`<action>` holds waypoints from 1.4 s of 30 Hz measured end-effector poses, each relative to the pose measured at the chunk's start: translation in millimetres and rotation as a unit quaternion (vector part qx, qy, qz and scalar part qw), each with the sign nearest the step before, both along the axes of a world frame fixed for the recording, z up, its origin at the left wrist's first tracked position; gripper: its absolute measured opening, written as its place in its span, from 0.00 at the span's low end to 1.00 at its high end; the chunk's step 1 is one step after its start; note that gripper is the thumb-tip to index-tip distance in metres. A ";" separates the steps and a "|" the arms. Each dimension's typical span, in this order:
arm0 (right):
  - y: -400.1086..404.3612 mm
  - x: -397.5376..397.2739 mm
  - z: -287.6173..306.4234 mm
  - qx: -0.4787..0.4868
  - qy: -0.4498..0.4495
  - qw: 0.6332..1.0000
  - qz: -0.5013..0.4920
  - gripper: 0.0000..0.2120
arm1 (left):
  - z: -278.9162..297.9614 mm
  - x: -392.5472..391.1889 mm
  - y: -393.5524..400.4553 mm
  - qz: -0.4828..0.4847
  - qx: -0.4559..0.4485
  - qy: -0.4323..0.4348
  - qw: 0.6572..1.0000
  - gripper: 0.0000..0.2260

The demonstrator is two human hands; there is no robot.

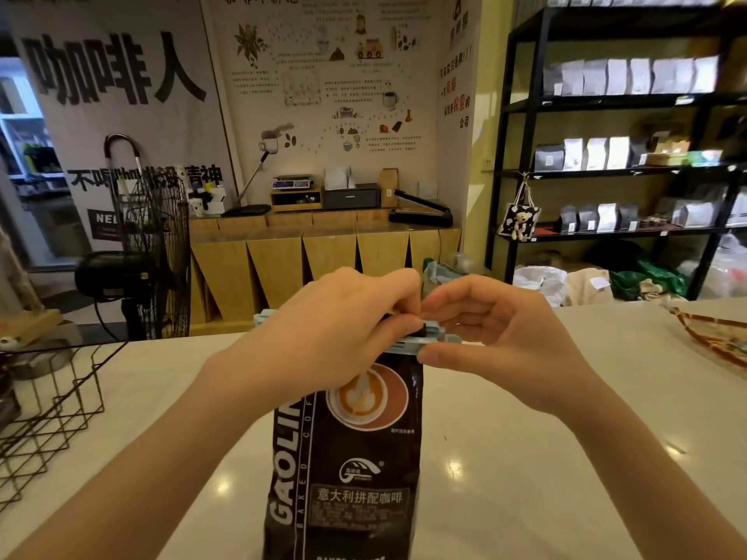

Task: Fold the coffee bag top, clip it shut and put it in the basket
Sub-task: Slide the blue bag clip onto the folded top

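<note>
A dark coffee bag (347, 458) is standing upright on a pale counter (525, 458), close to the camera, its top meeting a light blue clip (416, 339) that is lying across it; the left hand (323, 329) is curling over the bag's top with fingers closed around bag and clip; the right hand (497, 333) is pinching the clip's right end between thumb and fingertips; a black wire basket (52, 402) is sitting well apart at the counter's left edge; shelves (606, 163) of pale bags are lining the wall behind.
</note>
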State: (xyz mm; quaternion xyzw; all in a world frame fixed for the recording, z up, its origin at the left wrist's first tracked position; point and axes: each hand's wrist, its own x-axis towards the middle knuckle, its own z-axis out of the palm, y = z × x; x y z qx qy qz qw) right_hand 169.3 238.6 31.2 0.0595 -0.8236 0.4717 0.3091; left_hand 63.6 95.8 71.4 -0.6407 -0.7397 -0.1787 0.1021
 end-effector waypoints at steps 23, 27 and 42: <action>17.1 -13.1 -10.1 -0.005 0.016 0.999 0.033 0.10 | -13.0 -11.7 -1.1 -0.017 0.074 -0.072 0.995 0.16; 18.3 -13.4 -11.7 0.028 0.027 0.999 0.018 0.12 | -8.6 -12.9 -1.5 -0.017 0.053 -0.089 0.995 0.18; 21.0 -16.1 -15.3 -0.006 -0.014 0.998 0.059 0.08 | -8.7 -10.7 -0.9 0.020 0.021 -0.055 0.998 0.16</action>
